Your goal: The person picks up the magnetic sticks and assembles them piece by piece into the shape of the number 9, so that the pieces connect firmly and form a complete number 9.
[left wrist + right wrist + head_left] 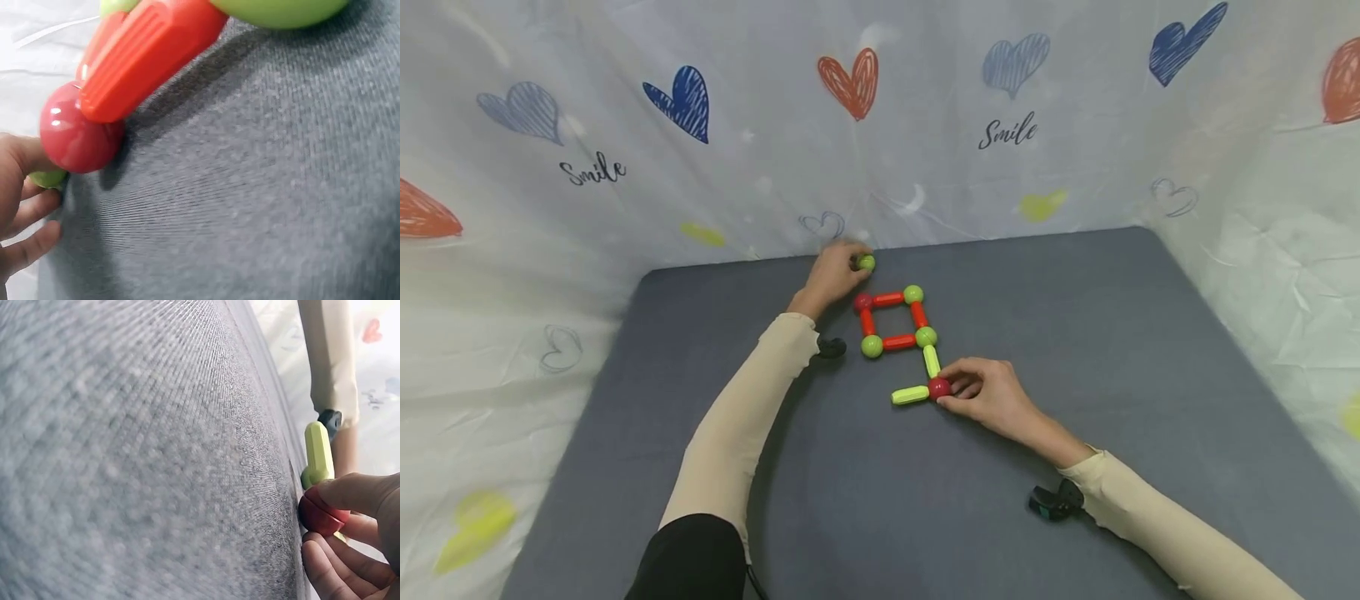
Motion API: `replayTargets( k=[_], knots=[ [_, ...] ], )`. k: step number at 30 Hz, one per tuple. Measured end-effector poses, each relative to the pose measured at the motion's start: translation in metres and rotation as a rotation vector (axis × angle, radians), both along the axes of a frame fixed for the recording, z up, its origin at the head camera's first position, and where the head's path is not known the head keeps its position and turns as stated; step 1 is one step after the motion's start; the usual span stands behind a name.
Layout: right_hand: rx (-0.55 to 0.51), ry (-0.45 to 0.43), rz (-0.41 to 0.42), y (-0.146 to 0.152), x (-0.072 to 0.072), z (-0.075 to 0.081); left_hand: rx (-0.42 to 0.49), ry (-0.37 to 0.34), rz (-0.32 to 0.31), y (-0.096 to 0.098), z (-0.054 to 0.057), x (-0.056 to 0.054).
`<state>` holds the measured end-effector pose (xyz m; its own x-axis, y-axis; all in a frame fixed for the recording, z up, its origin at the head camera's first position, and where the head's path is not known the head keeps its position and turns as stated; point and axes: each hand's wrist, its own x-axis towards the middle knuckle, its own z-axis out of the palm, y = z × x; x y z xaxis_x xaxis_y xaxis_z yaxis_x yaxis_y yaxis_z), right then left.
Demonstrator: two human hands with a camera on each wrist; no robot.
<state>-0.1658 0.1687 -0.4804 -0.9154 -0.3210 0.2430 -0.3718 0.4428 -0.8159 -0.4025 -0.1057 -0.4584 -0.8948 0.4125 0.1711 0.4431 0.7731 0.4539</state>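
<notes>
On the grey table, red rods [898, 342] and balls form a square, with a red ball [81, 131] at its far left corner and green balls [872, 346] at the others. A yellow-green rod [932, 362] runs from the near right corner to another red ball [939, 388]. From that ball a second yellow-green rod [910, 396] points left. My right hand [992, 396] pinches this near red ball between thumb and fingers. Beyond the square, my left hand [837, 271] grips a loose green ball [866, 262] near the table's far edge.
The grey table [1075, 317] has a white curtain [925, 183] printed with hearts behind it and at both sides. Dark wrist devices sit under both forearms, the left one [831, 348] close to the square's near left ball.
</notes>
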Motion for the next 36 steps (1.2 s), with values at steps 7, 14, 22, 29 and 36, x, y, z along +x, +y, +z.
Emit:
replayTargets(
  k=[7,14,22,29,36],
  knots=[
    [0.003,0.012,-0.005,-0.003,0.000,-0.001,-0.003,-0.030,-0.013,-0.014,0.007,0.006],
    [0.005,0.028,0.003,-0.005,0.001,-0.003,-0.017,-0.041,0.042,-0.042,0.007,0.025],
    [0.016,0.032,-0.002,-0.004,-0.002,0.003,0.094,-0.055,0.095,-0.072,0.009,0.070],
    [0.026,0.015,-0.015,-0.004,-0.003,0.003,0.156,-0.069,0.079,-0.082,0.004,0.114],
    [0.011,-0.001,0.000,-0.006,-0.003,0.004,0.193,-0.031,-0.022,-0.073,-0.002,0.159]
  ],
)
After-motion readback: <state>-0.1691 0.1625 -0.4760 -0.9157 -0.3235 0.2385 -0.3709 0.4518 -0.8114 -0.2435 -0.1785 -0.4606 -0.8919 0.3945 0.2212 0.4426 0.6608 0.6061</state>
